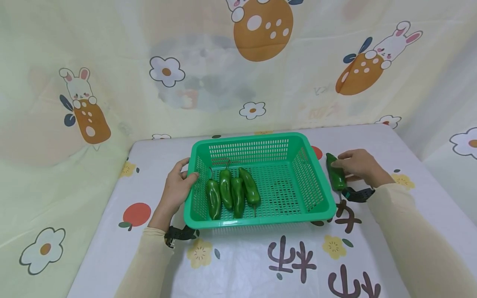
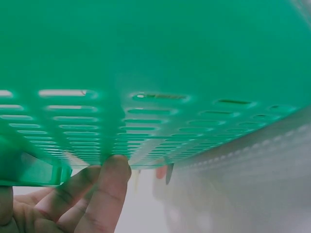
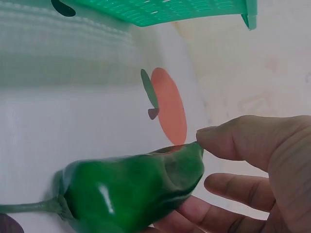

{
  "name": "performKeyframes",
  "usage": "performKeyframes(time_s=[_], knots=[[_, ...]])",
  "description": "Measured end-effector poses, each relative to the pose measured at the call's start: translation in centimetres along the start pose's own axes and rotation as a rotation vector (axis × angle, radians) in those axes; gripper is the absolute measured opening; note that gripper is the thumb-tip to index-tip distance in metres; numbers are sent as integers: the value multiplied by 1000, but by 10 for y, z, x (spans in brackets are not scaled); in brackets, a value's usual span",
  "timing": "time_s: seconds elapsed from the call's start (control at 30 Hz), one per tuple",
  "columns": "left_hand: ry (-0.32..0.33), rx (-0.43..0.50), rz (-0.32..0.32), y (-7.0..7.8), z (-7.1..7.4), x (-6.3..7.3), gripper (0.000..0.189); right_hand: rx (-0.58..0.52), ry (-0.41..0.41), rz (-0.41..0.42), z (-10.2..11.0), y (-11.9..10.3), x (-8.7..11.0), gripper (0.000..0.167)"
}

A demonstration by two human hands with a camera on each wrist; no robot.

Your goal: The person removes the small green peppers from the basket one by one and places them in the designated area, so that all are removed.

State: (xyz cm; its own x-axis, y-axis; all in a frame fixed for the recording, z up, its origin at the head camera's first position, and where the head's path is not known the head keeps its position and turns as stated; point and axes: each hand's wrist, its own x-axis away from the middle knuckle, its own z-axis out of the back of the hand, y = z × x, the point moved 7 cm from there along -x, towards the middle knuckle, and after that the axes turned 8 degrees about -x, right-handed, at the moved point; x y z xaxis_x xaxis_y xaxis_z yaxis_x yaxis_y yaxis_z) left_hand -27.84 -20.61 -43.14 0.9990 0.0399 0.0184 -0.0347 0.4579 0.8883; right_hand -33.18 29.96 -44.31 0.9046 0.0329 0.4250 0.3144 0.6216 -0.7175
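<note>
A green plastic basket (image 1: 257, 224) with slotted walls stands in the middle of the table. Several green peppers (image 1: 226, 188) lie side by side in its left half. My left hand (image 1: 176, 188) grips the basket's left side, thumb over the rim. In the left wrist view, its fingers (image 2: 109, 194) reach under the slotted plastic. Right of the basket, my right hand (image 1: 360, 166) holds another green pepper (image 1: 337, 179) between thumb and fingers. The right wrist view shows this pepper (image 3: 116, 191) lying sideways, stem to the left, with the thumb (image 3: 228, 138) at its other end.
A pale tablecloth (image 1: 238, 265) printed with flowers, fruit and dark characters covers the table. Behind it hangs a cream curtain (image 1: 208, 95) with rabbit prints, which also closes off both sides. Dark straps (image 1: 181, 233) are worn on both wrists.
</note>
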Motion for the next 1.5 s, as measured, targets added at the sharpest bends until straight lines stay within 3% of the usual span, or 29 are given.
performKeyframes(time_s=[0.2, 0.37, 0.53, 0.73, 1.03, 1.3, 1.5], knots=[[-10, 3, 2, -2, -1, -1, 60, 28, 7, 4, 6, 0, 4, 71], [-8, 2, -10, -1, 0, -2, 60, 31, 20, 23, 12, -14, 12, 73], [-8, 0, -7, -2, 0, -3, 60, 24, 64, 78, 12, -39, 20, 75], [-10, 7, -10, 0, 1, -2, 60, -19, 107, 194, 6, -83, 34, 76], [-7, 5, -6, 1, 1, -2, 60, -55, 62, 289, -23, -134, 45, 68], [-8, 20, -5, 1, 1, -4, 60, -117, -15, 319, -59, -150, 38, 64], [-9, 19, -8, -1, 1, -4, 60, -152, -113, 271, -87, -152, 29, 64]])
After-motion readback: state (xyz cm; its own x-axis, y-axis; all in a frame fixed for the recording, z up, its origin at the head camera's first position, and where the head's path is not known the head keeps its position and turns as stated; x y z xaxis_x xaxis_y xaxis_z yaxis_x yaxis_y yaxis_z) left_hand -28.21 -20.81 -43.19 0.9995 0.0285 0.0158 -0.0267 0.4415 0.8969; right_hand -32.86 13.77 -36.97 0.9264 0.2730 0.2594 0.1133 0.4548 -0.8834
